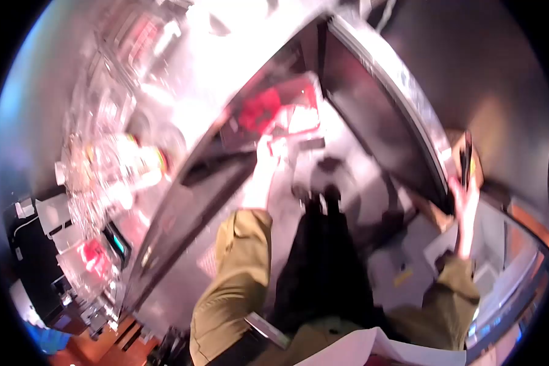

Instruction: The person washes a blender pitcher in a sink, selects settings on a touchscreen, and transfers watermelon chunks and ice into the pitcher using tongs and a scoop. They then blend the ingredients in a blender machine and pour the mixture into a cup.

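Observation:
My left hand (267, 154) reaches forward and grips the near edge of a clear plastic tub (315, 97). Inside the tub lie red pieces (259, 110) and something pale, blurred by glare. The tub sits at the opening of a dark metal compartment under the counter. Out to the right, my right hand (465, 196) is closed around the edge of an open metal door (402, 91), near its end. A brown box-like thing with a dark strip stands just behind that hand.
A bright steel counter (195, 67) runs along the left, crowded with clear containers (113, 168). A small device with a green-lit screen (117, 244) stands at its near end. Grey floor (348, 152) and my dark-clad legs (320, 262) are below. A blue-gloved hand (49, 340) shows at lower left.

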